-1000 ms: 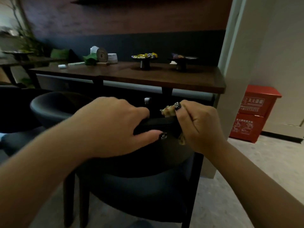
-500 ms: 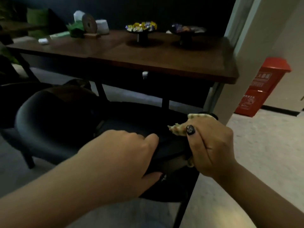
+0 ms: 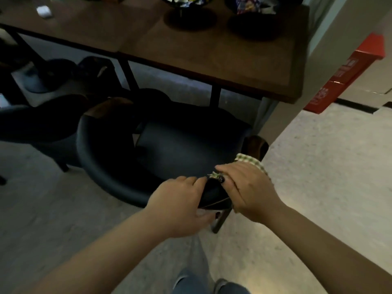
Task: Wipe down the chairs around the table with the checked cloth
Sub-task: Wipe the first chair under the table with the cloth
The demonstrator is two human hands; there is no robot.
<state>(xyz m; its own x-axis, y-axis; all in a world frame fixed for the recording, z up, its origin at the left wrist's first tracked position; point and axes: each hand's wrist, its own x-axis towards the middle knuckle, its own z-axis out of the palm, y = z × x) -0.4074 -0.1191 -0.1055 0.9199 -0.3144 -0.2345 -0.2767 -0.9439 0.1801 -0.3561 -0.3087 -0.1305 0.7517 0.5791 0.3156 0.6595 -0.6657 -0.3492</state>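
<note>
A dark curved-back chair [image 3: 169,145] stands in front of the wooden table [image 3: 212,52], its seat tucked partly under the table edge. My left hand [image 3: 180,204] grips the top rim of the chair's backrest, thumb underneath. Right beside it, my right hand [image 3: 246,187] holds the green-and-white checked cloth [image 3: 252,162] wrapped over the same rim; the cloth shows past my fingers toward the wooden armrest end [image 3: 255,146]. Most of the cloth is hidden under my hand.
A second dark chair [image 3: 31,126] stands to the left. Two black stands of sweets [image 3: 186,9] sit on the table. A red box [image 3: 347,75] stands by the pillar [image 3: 331,28] at right. Light floor [image 3: 328,166] spreads to the right.
The view has tilted down onto the chair. Both hands stay on the backrest rim; my right hand with the cloth has slid rightward along it toward the armrest, showing more cloth.
</note>
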